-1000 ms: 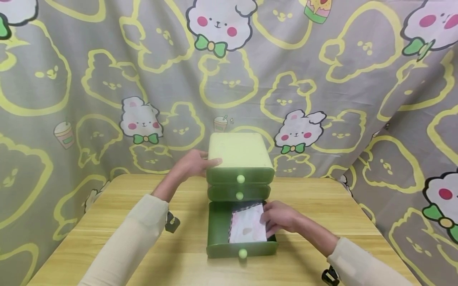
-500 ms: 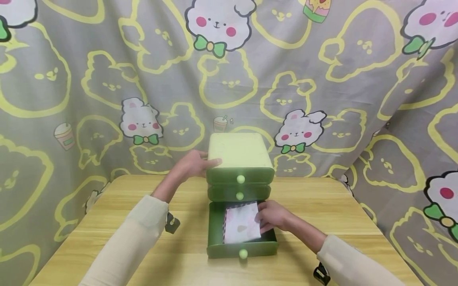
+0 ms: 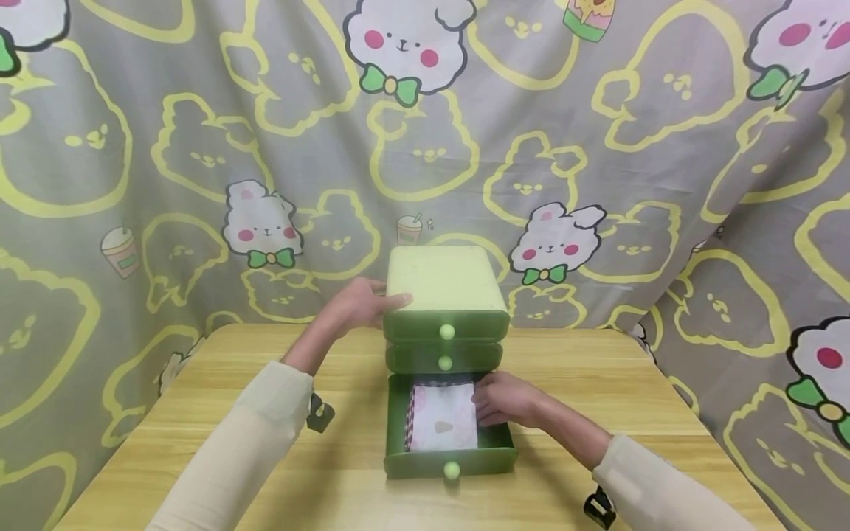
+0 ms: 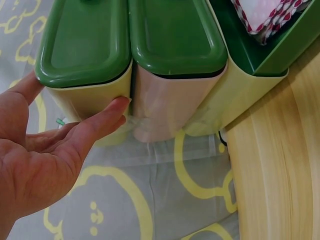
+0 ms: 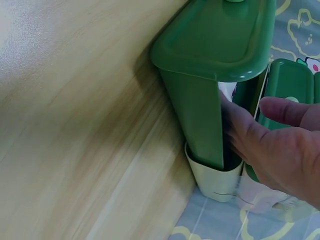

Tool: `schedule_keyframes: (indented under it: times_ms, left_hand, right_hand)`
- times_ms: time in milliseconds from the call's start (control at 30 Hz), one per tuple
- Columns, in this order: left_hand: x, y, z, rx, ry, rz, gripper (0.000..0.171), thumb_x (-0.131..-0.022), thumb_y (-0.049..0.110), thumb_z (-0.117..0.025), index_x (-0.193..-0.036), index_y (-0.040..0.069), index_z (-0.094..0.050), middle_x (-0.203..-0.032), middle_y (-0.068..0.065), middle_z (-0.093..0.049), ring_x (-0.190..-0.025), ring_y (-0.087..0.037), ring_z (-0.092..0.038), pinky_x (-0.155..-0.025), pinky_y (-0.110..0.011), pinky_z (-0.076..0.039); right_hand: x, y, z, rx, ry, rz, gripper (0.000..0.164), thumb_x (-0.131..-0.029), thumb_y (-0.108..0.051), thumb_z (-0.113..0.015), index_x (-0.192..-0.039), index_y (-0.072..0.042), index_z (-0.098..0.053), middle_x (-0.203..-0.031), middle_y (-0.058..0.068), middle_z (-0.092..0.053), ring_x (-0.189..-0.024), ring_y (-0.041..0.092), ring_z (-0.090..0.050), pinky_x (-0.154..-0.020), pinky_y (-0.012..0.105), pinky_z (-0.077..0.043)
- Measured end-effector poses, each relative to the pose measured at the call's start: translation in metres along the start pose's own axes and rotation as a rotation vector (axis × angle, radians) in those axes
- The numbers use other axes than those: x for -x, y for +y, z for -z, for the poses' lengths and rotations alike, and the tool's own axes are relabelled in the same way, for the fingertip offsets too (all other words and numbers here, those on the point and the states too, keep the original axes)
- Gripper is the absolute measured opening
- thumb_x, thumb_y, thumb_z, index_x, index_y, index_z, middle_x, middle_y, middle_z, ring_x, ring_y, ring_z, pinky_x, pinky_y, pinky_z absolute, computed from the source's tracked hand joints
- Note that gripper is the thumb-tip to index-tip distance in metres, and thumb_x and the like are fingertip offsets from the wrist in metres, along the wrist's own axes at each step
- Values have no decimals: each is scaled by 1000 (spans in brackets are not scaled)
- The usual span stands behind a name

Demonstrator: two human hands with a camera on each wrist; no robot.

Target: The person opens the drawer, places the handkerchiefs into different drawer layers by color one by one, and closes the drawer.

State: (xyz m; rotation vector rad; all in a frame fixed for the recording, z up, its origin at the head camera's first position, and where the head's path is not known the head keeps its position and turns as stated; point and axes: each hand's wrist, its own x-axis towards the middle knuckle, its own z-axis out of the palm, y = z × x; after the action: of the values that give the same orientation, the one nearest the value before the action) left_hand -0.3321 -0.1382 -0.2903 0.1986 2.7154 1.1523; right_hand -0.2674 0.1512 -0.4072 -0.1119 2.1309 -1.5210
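Observation:
A small cabinet (image 3: 445, 280) with a pale yellow top and green drawer fronts stands on the wooden table. Its bottom drawer (image 3: 412, 464) is pulled out. Inside that drawer lies a folded cloth (image 3: 443, 420), whitish-pink with a red-and-white checkered edge. My left hand (image 3: 361, 302) rests against the cabinet's upper left, thumb on the top, straight fingers along the side in the left wrist view. My right hand (image 3: 510, 398) reaches into the drawer, fingers at the cloth's right edge. The right wrist view shows that thumb raised apart from the fingers, whose tips are hidden behind the drawer wall.
Two closed drawers, the top one (image 3: 415, 327) and the middle one (image 3: 415, 359), sit above the pulled-out one, each with a round light green knob. The wooden table (image 3: 319, 472) reaches back to a grey patterned curtain (image 3: 432, 221).
The cloth has shifted left in the drawer and now lies straighter and flatter, its checkered left edge showing more. My right hand has moved slightly left with it. The left hand has stayed in place.

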Motion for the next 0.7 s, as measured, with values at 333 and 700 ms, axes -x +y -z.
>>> schedule_keyframes:
  times_ms: [333, 700]
  left_hand:
    - [0, -1, 0, -10, -1, -6, 94, -86, 67, -68, -153, 6, -43, -141, -18, -61, -112, -29, -68, -110, -53, -45]
    - [1, 0, 0, -7, -5, -8, 92, -87, 66, -68, -152, 5, -44, -141, -18, -61, -116, -31, -66, -109, -54, -45]
  right_hand:
    - [6, -11, 2, 36, -23, 25, 5, -94, -4, -54, -94, -2, -50, -86, 8, -52, -80, 19, -56, -84, 38, -58]
    - [28, -26, -2, -91, -101, 74, 53, -102, -14, -56, -138, 22, -40, -127, 36, -60, -113, 41, -66, -97, 46, -57]
